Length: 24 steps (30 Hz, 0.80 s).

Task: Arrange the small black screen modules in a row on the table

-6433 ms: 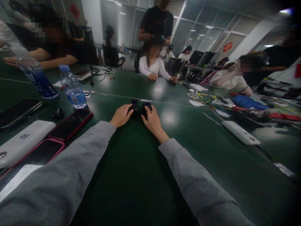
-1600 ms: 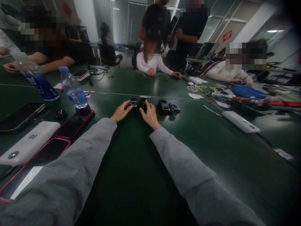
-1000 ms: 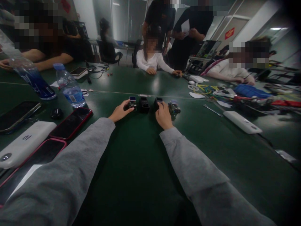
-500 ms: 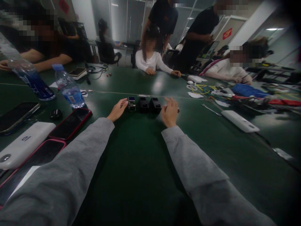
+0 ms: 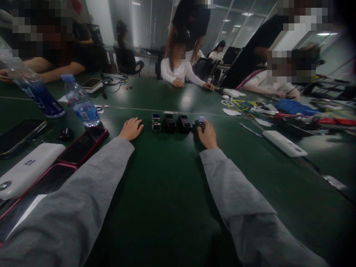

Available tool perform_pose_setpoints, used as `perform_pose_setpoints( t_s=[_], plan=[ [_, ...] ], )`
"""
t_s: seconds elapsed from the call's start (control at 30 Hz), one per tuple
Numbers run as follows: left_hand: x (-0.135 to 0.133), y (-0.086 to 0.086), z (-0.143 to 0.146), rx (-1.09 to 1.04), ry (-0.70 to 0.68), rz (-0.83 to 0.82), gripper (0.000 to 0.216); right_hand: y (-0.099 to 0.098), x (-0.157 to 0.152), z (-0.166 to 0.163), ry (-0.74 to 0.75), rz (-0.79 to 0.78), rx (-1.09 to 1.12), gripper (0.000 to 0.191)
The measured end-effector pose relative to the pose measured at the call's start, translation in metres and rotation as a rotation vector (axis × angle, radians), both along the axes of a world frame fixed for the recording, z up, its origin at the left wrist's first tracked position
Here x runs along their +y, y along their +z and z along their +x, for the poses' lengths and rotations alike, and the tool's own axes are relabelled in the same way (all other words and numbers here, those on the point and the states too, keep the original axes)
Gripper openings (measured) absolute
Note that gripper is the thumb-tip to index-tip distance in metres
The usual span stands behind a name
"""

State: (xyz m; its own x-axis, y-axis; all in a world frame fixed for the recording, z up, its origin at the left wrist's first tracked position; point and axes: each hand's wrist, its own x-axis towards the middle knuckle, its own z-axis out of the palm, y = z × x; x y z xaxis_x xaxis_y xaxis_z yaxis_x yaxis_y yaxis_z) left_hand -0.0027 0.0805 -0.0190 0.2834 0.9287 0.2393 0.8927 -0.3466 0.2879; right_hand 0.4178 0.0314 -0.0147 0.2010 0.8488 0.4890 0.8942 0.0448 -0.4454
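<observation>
Several small electronic modules stand in a row on the green table. From the left: a module with a blue top, a black box, a second black box, and a fourth module at the right end. My right hand is closed on that fourth module, fingers around its near side. My left hand lies flat on the table left of the row, fingers apart, touching nothing.
Two water bottles stand at the left, with phones and a white power bank nearer me. Another white power bank, a tool and coloured wires lie at the right. Other people sit and stand round the far side.
My left hand has let go of the blue-topped module and drawn back to the left. My right hand has set the second black box in the row and closed on the fourth module.
</observation>
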Motion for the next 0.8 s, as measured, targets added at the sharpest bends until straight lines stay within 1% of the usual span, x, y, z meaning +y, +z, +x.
perform_pose_setpoints(
  t_s=[0.13,0.23,0.4,0.8],
  plan=[
    [-0.0009,0.0009,0.0005,0.008,-0.004,0.024,0.054,-0.0015,0.0011,-0.0004,0.083,-0.030,-0.047,0.066],
    [-0.0015,0.0021,0.0005,0.030,-0.009,0.032,0.053,-0.0016,0.0005,-0.0013,0.116,-0.047,-0.065,0.070],
    [-0.0011,0.0025,0.0001,0.048,-0.011,0.018,0.054,-0.0027,0.0019,-0.0006,0.142,-0.042,-0.059,0.070],
    [-0.0010,0.0013,-0.0010,0.011,-0.014,0.019,0.054,-0.0068,0.0068,0.0029,0.174,-0.064,-0.061,0.069]
  ],
)
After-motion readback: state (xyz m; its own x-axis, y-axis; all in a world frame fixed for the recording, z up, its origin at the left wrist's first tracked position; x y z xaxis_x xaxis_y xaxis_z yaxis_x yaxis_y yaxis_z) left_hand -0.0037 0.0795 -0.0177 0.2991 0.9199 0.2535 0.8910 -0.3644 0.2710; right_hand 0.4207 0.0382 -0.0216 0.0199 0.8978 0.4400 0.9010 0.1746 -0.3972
